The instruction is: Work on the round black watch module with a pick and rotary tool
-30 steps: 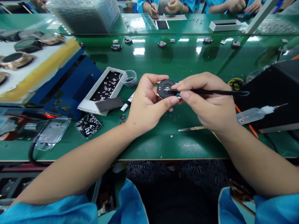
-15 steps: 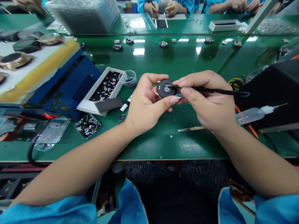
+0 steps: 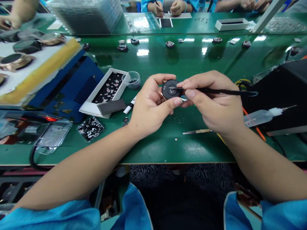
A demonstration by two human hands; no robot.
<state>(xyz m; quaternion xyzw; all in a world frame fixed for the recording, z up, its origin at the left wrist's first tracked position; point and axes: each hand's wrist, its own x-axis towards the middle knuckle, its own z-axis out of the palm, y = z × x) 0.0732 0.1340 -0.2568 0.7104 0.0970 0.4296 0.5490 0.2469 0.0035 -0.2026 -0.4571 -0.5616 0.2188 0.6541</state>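
Note:
My left hand [image 3: 152, 105] grips a round black watch body [image 3: 169, 93] by its edge, its back facing up with a shiny round centre. Pinched in my right hand [image 3: 216, 99] are thin black tweezers [image 3: 223, 92], whose metal tip lies over the centre of the watch back. Both hands are close together above the green table [image 3: 153, 150]. A small white and blue piece shows under my right fingers, too hidden to make out. Near my right wrist lies a flat blade-like tool [image 3: 196, 131].
At left are a white box [image 3: 105, 89] of small parts, a clear cup [image 3: 133, 80], a parts tray [image 3: 90, 128] and a blue machine [image 3: 83, 80] bearing watches. A dropper bottle [image 3: 259, 118] is at right. Watch parts line the belt beyond; other people's hands work behind.
The watch has tilted slightly in my left hand, with the tweezers still over its centre. The parts on the belt have shifted slightly right. Another person's hand has come in at the upper left.

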